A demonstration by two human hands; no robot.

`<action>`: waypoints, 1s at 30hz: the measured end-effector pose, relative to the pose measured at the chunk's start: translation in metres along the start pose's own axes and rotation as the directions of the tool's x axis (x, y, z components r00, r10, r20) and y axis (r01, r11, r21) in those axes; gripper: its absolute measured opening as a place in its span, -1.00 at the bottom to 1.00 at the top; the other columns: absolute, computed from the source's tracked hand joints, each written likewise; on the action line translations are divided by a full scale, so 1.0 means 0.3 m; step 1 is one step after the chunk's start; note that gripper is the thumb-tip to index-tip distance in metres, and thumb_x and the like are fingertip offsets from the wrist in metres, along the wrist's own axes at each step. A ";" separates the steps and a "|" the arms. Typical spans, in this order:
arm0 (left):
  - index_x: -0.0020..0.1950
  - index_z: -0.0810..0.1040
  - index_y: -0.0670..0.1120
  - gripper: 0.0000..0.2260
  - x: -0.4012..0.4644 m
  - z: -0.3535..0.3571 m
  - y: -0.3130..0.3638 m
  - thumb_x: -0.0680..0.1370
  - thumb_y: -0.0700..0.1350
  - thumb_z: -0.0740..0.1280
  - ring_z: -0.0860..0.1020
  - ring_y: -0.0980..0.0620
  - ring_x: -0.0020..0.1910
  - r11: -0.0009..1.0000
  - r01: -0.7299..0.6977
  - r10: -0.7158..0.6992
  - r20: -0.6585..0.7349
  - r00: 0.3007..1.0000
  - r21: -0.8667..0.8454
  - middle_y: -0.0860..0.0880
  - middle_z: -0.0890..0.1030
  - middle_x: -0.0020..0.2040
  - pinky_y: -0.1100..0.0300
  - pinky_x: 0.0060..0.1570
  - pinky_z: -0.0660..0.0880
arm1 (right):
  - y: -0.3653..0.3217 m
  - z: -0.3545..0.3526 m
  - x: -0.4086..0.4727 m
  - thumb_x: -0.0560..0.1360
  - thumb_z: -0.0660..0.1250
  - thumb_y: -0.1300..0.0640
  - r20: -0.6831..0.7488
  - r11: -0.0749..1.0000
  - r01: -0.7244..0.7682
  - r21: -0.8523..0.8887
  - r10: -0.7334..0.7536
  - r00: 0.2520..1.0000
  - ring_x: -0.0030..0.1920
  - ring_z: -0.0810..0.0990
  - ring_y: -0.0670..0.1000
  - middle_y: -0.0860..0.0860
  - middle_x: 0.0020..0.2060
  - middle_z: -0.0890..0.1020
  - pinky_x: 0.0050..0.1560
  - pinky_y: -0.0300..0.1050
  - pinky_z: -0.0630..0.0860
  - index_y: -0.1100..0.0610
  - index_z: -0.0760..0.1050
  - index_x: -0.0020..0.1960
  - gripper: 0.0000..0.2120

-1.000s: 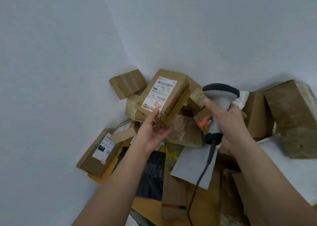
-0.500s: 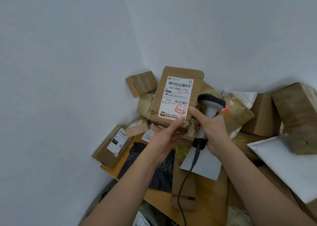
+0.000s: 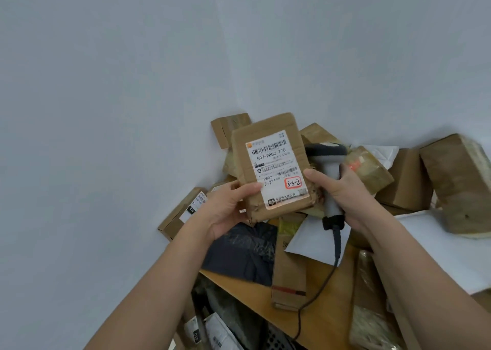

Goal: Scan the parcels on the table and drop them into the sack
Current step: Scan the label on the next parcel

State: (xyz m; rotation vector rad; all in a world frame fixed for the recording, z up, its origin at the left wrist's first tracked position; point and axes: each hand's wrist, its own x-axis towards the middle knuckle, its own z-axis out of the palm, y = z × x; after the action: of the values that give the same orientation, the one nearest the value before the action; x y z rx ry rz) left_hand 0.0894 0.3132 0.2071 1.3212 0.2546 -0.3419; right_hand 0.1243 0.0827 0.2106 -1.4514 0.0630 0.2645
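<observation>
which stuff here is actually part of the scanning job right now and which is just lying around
In use:
- labelled brown parcel, held by left hand
- barcode scanner, gripped by right hand

Lying about:
- black poly bag
- white mailer
- cardboard boxes against the wall
- wooden table

Two hands show: the left hand (image 3: 225, 211) and the right hand (image 3: 342, 190). One scanner (image 3: 329, 179) with one cable (image 3: 318, 288) sits right of centre. One labelled box (image 3: 271, 164) is at centre. One black bag (image 3: 244, 254) and one white mailer (image 3: 310, 241) lie lower centre. How many brown boxes are heaped behind cannot be told exactly.
</observation>
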 end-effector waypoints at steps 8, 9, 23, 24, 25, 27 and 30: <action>0.33 0.49 -0.11 -0.54 -0.005 -0.053 -0.068 0.45 -0.15 0.47 0.65 -0.09 0.02 0.992 0.072 -0.101 -0.312 0.945 -0.101 -0.13 0.69 0.07 0.02 -0.23 0.59 | -0.056 0.010 -0.044 0.62 0.22 -0.09 0.028 0.920 -0.134 -0.369 0.155 0.987 -0.27 0.55 0.04 0.14 -0.20 0.56 -0.23 -0.06 0.53 0.21 0.41 0.25 -0.61; 0.32 0.50 -0.11 -0.56 -0.004 -0.061 -0.077 0.46 -0.16 0.46 0.65 -0.10 0.02 0.991 0.080 -0.110 -0.328 0.938 -0.103 -0.13 0.69 0.07 0.01 -0.23 0.59 | -0.076 0.019 -0.056 0.62 0.22 -0.08 0.065 0.928 -0.118 -0.353 0.150 0.987 -0.30 0.55 0.02 0.14 -0.21 0.57 -0.29 -0.11 0.53 0.20 0.44 0.24 -0.63; 0.13 0.48 -0.09 -0.77 -0.005 -0.109 -0.119 0.51 -0.18 0.43 0.61 -0.12 0.00 0.967 0.089 -0.190 -0.438 0.879 -0.240 -0.12 0.65 0.00 -0.19 0.09 0.52 | -0.304 0.068 -0.228 0.60 0.21 -0.08 0.342 0.985 0.023 -0.169 0.037 0.939 -0.40 0.49 -0.01 0.10 -0.40 0.55 -0.34 -0.17 0.50 0.29 0.51 0.11 -0.59; 0.15 0.49 -0.09 -0.75 -0.005 -0.112 -0.119 0.51 -0.18 0.43 0.61 -0.12 0.01 0.965 0.090 -0.194 -0.439 0.877 -0.247 -0.12 0.66 0.01 -0.20 0.09 0.53 | -0.310 0.068 -0.234 0.60 0.22 -0.08 0.342 0.986 0.024 -0.166 0.035 0.939 -0.39 0.49 0.00 0.12 -0.37 0.55 -0.33 -0.15 0.49 0.30 0.51 0.12 -0.58; 0.16 0.49 -0.09 -0.75 -0.004 -0.115 -0.121 0.51 -0.18 0.43 0.61 -0.11 0.00 0.964 0.092 -0.198 -0.441 0.875 -0.251 -0.12 0.66 0.01 -0.20 0.09 0.53 | -0.316 0.067 -0.240 0.60 0.23 -0.08 0.341 0.986 0.029 -0.163 0.028 0.940 -0.37 0.48 0.01 0.15 -0.32 0.55 -0.32 -0.13 0.48 0.31 0.51 0.13 -0.57; 0.16 0.49 -0.09 -0.75 -0.003 -0.122 -0.123 0.51 -0.18 0.43 0.61 -0.11 0.00 0.962 0.097 -0.207 -0.448 0.870 -0.256 -0.12 0.65 0.01 -0.20 0.11 0.52 | -0.326 0.066 -0.248 0.59 0.23 -0.08 0.345 0.986 0.047 -0.159 0.011 0.939 -0.36 0.48 0.02 0.19 -0.23 0.54 -0.31 -0.12 0.47 0.32 0.50 0.14 -0.56; 0.21 0.48 -0.09 -0.69 -0.001 -0.137 -0.128 0.50 -0.17 0.44 0.59 -0.13 0.04 0.960 0.111 -0.223 -0.462 0.858 -0.257 -0.13 0.64 0.05 -0.23 0.15 0.50 | -0.340 0.063 -0.260 0.58 0.22 -0.10 0.357 0.982 0.059 -0.178 0.008 0.934 -0.38 0.47 0.00 0.15 -0.30 0.53 -0.32 -0.14 0.46 0.33 0.48 0.16 -0.53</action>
State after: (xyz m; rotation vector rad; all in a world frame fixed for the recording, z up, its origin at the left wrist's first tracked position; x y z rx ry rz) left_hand 0.0747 0.3452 0.1632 1.1466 0.8189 -0.1130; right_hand 0.0684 0.0806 0.3278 -1.5673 -0.2835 0.5208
